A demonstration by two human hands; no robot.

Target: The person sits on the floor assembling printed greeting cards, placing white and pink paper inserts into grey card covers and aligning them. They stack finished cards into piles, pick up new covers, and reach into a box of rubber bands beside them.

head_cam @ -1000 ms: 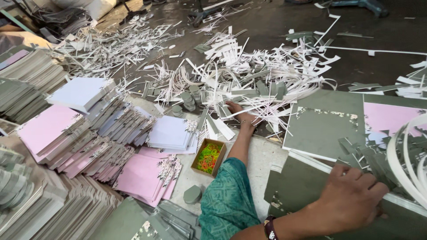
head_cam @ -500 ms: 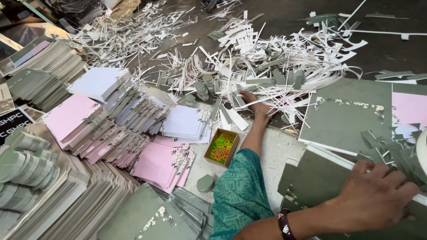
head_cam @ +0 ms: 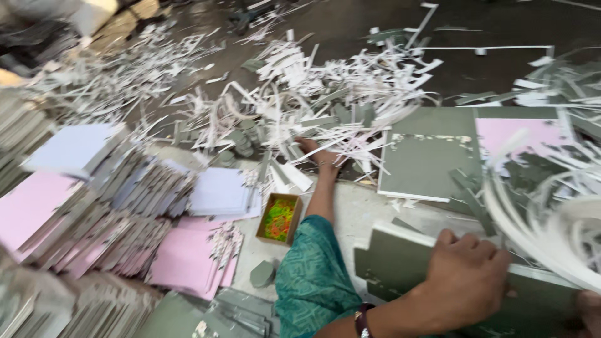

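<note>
My left hand [head_cam: 318,155], on a teal-sleeved arm, reaches forward into a heap of white and grey paper strips [head_cam: 338,87]. Strips lie across its fingers, so its grip is hidden. My right hand [head_cam: 466,281], with a dark bracelet at the wrist, is clamped over the edge of a stack of grey-green boards [head_cam: 394,263] at the lower right. Curled white offcut strips [head_cam: 551,213] hang over the right end of that stack.
A small cardboard box of coloured rubber bands [head_cam: 279,219] sits beside my left forearm. Stacks of pink [head_cam: 188,256], white [head_cam: 219,191] and grey sheets [head_cam: 94,188] fill the left. A large grey board [head_cam: 426,156] with a pink sheet [head_cam: 519,134] lies at the right.
The view has swung and blurred. Both hands stay where they were, the left in the strips and the right on the board stack.
</note>
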